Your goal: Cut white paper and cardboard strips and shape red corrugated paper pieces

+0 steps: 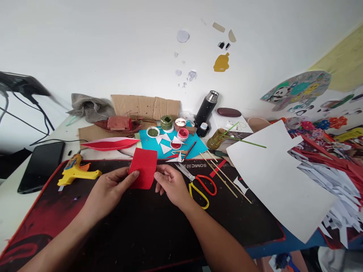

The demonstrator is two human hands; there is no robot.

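Observation:
A piece of red corrugated paper (pixel 143 168), ribbed and slightly curved, is held up over the dark mat. My left hand (pixel 113 187) grips its left edge, thumb on the front and fingers behind. At the lower right edge, my right hand (pixel 171 185) pinches the paper between thumb and fingers; its fingertips are partly hidden. Just right of that hand lie scissors (pixel 195 178) with red and yellow handles. A yellow glue gun (pixel 78 172) rests left of my left hand. Behind the paper sits a red and white boat-shaped paper piece (pixel 110 144).
Paint jars (pixel 166 123) and white paper triangles stand on a blue sheet (pixel 146 141). Thin sticks (pixel 227 181) lie right of the scissors. A black thermos (pixel 206 107), a jar of murky liquid (pixel 217 139), a large white sheet (pixel 280 177), paper strips (pixel 331 189) and a phone (pixel 42 166) surround the mat.

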